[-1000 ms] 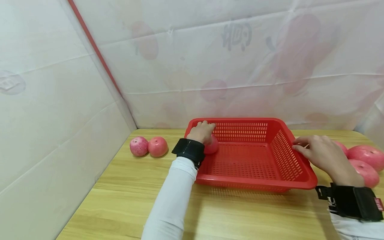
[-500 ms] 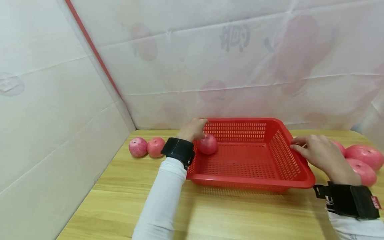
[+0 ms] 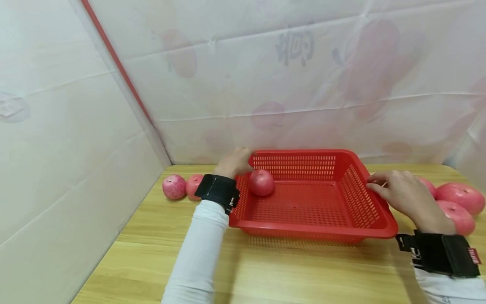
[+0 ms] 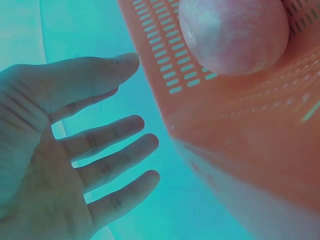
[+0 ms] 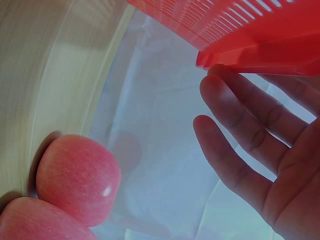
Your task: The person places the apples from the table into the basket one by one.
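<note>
A red plastic basket [image 3: 303,230] with slotted walls stands on the table. Inside it, by the left wall, lies a pinkish-red apple [image 3: 261,183]. My left hand [image 3: 234,162] is just outside the left rim, holding nothing; the left wrist view shows its fingers [image 4: 112,150] spread and extended, apart from the basket wall. At the opposite side, my right hand [image 3: 408,196] pinches the right rim between thumb and fingers. From below, the right wrist view shows those fingers [image 5: 240,117] against the underside of the rim; the thumb is hidden there.
Left of the basket, a speckled apple [image 3: 174,187] and another red apple [image 3: 193,186] sit side by side, the latter partly behind the left wrist. Several apples [image 3: 460,197] lie beyond my right hand. A pale printed sheet [image 3: 228,84] hangs behind the wooden table [image 3: 152,253].
My left hand has let go of the apple and moved left, out over the basket's left rim. The apple stays in the basket. The right hand keeps its place on the rim.
</note>
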